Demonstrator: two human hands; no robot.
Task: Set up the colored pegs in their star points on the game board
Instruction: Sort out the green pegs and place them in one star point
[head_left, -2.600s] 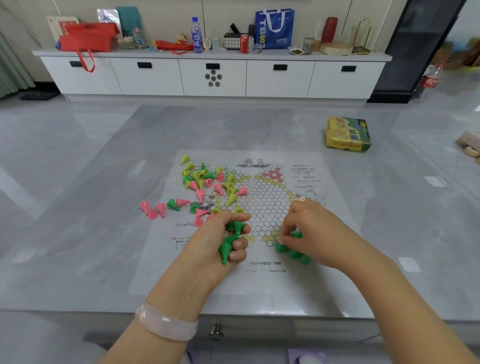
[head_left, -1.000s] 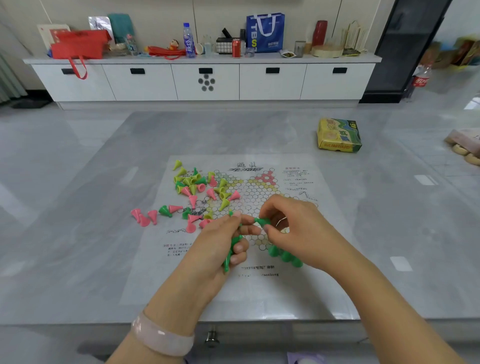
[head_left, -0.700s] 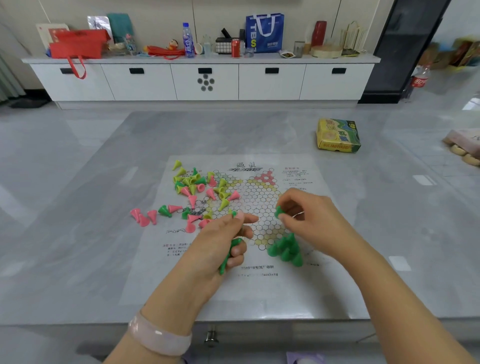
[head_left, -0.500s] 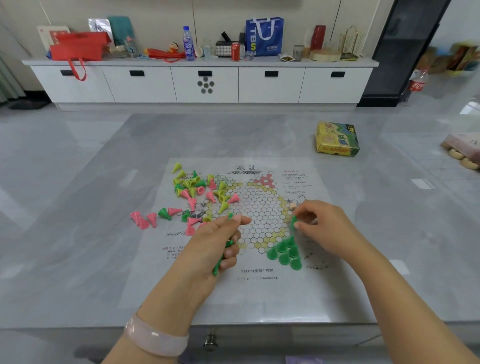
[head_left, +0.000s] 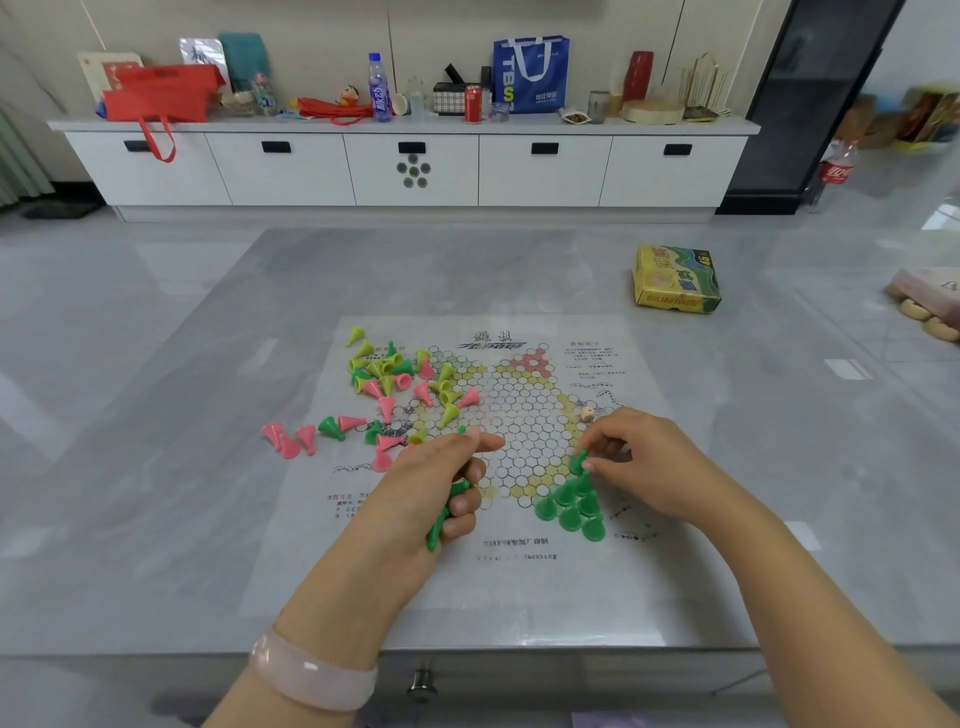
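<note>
— Where did things stand?

— The right hand (head_left: 641, 460) pinched a green peg (head_left: 577, 461) at the tip of the green cluster (head_left: 570, 504) near the board's (head_left: 519, 587) front edge. The left hand (head_left: 436, 483) clutched spare green pegs (head_left: 441, 519).

— How best to do it?

— Probably set it upright, square on its circle, without nudging neighbours.

— Any containers?

— A yellow box (head_left: 675, 280) near the tabletop's far right; I couldn't tell its contents.

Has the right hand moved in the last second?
Yes. The right hand has gone from beside the left hand, right across the game board, to the green pegs.
</note>
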